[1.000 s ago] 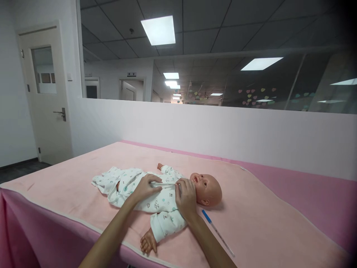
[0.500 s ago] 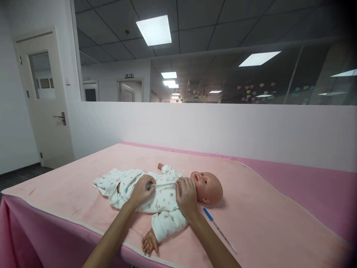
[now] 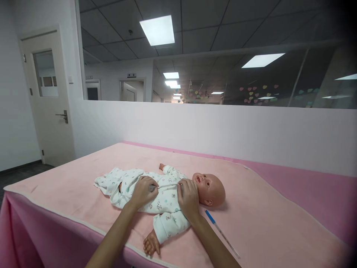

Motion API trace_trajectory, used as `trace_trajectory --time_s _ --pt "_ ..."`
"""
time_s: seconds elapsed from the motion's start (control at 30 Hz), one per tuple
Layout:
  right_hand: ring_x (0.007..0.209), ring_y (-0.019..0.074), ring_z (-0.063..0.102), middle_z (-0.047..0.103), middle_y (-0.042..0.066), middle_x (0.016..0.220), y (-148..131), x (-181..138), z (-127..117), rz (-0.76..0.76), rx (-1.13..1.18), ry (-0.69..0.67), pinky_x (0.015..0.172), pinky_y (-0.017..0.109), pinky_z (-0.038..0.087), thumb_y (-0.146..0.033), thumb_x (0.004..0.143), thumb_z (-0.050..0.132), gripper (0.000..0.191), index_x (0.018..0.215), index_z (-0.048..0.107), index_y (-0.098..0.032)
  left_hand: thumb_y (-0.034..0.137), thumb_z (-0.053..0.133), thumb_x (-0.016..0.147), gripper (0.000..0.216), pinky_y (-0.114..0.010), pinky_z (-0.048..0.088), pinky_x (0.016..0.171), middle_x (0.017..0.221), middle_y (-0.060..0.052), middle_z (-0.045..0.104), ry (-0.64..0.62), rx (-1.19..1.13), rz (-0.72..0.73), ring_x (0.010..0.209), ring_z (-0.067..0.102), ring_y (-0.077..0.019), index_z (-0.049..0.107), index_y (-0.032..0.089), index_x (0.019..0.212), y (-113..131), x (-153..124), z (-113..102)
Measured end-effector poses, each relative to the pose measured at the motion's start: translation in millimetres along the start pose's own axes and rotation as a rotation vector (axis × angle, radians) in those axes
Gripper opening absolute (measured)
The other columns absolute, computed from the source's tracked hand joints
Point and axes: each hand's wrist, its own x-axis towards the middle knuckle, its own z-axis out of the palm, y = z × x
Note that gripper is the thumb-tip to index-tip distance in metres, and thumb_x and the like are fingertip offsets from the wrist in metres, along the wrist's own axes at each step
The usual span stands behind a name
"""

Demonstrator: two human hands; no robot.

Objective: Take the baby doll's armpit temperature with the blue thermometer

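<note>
A baby doll [image 3: 211, 190] lies on its back, its bald head to the right and its legs to the left. It wears a white printed baby outfit [image 3: 169, 201]. Over the doll's belly, my left hand [image 3: 144, 190] has its fingers closed on the front of the garment. Higher up, by the chest and just below the doll's chin, my right hand [image 3: 188, 196] grips the same cloth with bent fingers. A shallow fold of fabric runs between the two hands. My fingertips are partly hidden.
A blue-ended thin stick, perhaps a thermometer or pen [image 3: 222, 233], lies beside my right forearm. The padded pink mat [image 3: 267, 219] covers the table, with its edge near my forearms. Behind stands a white half wall [image 3: 223, 130] with glass above; a door [image 3: 46, 130] is at left.
The view has shifted slightly. My left hand has come a little closer to my right hand, and the cloth edge between them looks less taut. The doll and stick have stayed put.
</note>
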Motion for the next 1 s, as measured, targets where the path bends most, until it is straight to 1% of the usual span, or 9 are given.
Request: trace_trajectory --time_s 0.17,0.3,0.4,0.53,0.63,0.7,0.83,0.9,1.0 --pt "0.077 0.0163 0.044 0.051 0.003 0.079 -0.5 -1.4 -0.3 0.012 0.024 -0.004 0.075 0.030 0.034 -0.017 0.084 0.037 0.010 0.079 0.045 -0.018 0.023 0.052 0.071 0.012 -0.032 0.037 0.083 0.084 -0.001 0.066 -0.061 0.032 0.034 0.082 0.057 -0.0175 0.062 0.021 0.077 1.7 -2.5 -5.4" --pt "0.074 0.0160 0.044 0.049 0.003 0.076 -1.7 -1.6 -1.2 0.015 0.016 0.004 0.072 0.030 0.034 -0.017 0.082 0.038 0.009 0.076 0.044 -0.019 0.022 0.046 0.078 0.016 -0.031 0.038 0.075 0.077 -0.001 0.067 -0.045 0.216 0.092 0.071 0.058 -0.0162 0.062 0.021 0.079 0.5 -4.4 0.4" --pt "0.073 0.0158 0.043 0.048 0.002 0.075 -1.2 -2.0 -0.7 0.019 0.015 0.001 0.071 0.030 0.034 -0.017 0.081 0.038 0.008 0.074 0.043 -0.019 0.020 0.043 0.081 0.019 -0.030 0.038 0.068 0.068 0.000 0.066 -0.032 0.334 0.128 0.062 0.057 -0.0151 0.061 0.021 0.077 -1.1 -5.4 5.4" --pt "0.073 0.0159 0.042 0.046 0.002 0.074 0.2 -3.1 0.1 0.027 0.031 -0.006 0.070 0.030 0.034 -0.015 0.079 0.038 0.007 0.073 0.040 -0.019 0.018 0.041 0.082 0.016 -0.028 0.037 0.063 0.067 0.000 0.063 0.036 0.389 0.161 0.063 0.056 -0.0154 0.057 0.021 0.079 -1.8 -5.0 9.4" --pt "0.071 0.0157 0.041 0.044 0.001 0.073 0.4 -3.6 -0.2 0.044 0.050 -0.009 0.068 0.030 0.033 -0.014 0.078 0.038 0.008 0.072 0.038 -0.020 0.014 0.040 0.081 0.016 -0.027 0.037 0.061 0.070 -0.001 0.060 0.079 0.371 0.170 0.067 0.055 -0.0160 0.053 0.020 0.088 0.4 -4.7 12.5" --pt "0.070 0.0155 0.040 0.043 0.001 0.072 0.3 -3.8 -0.3 0.050 0.068 -0.009 0.067 0.029 0.033 -0.014 0.078 0.037 0.009 0.071 0.037 -0.020 0.011 0.040 0.077 0.018 -0.027 0.038 0.062 0.072 -0.002 0.058 0.073 0.326 0.167 0.069 0.053 -0.0162 0.050 0.019 0.090 2.7 -5.3 13.0" --pt "0.070 0.0151 0.040 0.044 0.001 0.072 1.1 -5.1 0.7 0.071 0.111 0.005 0.068 0.029 0.034 -0.013 0.078 0.037 0.009 0.072 0.038 -0.020 0.010 0.045 0.070 0.025 -0.029 0.040 0.069 0.080 -0.002 0.057 0.071 0.192 0.106 0.075 0.052 -0.0173 0.047 0.019 0.094 5.6 -3.3 3.7" --pt "0.072 0.0152 0.041 0.045 0.001 0.074 2.5 -6.6 1.6 0.101 0.141 0.022 0.068 0.029 0.035 -0.011 0.076 0.037 0.009 0.074 0.039 -0.020 0.012 0.047 0.069 0.030 -0.031 0.040 0.074 0.087 -0.004 0.058 0.114 0.156 0.114 0.082 0.052 -0.0187 0.047 0.018 0.098 6.3 3.9 -5.1" --pt "0.074 0.0154 0.042 0.047 0.001 0.076 5.2 -9.3 2.8 0.136 0.181 0.055 0.069 0.029 0.036 -0.006 0.073 0.035 0.015 0.076 0.041 -0.019 0.018 0.047 0.074 0.026 -0.033 0.038 0.079 0.090 -0.005 0.059 0.230 0.166 0.133 0.087 0.053 -0.0199 0.048 0.018 0.100 10.3 24.5 -14.4"
